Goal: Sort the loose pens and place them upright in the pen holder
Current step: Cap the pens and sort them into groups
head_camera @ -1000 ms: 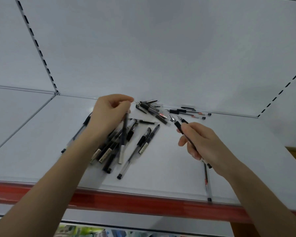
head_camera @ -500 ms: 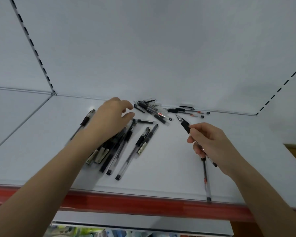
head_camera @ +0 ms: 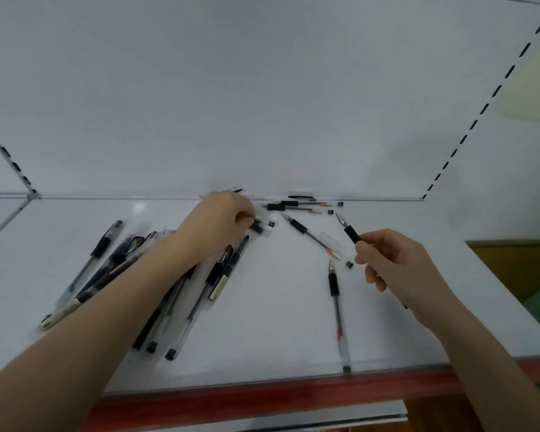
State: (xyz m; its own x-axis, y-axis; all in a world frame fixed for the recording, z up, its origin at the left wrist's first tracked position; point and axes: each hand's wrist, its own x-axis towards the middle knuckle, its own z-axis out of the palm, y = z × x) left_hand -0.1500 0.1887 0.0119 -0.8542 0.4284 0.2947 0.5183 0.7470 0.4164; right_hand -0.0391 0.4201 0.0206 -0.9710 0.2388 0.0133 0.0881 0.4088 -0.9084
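Fingers (head_camera: 244,213) of the left hand (head_camera: 219,227) have moved back to pinch a capped pen (head_camera: 258,227), the right hand (head_camera: 399,266) still pinches its black-grip pen (head_camera: 352,234), so sorting goes on.

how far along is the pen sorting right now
Early. Done: nothing finished; no holder is in view, though a bundle of pens lies grouped on the shelf under the left forearm. In hand: the right hand holds a black-grip pen; the left hand curls its fingers round a second pen near the back wall. Left: the scattered pens by the wall, one front pen near the edge, and standing everything upright.
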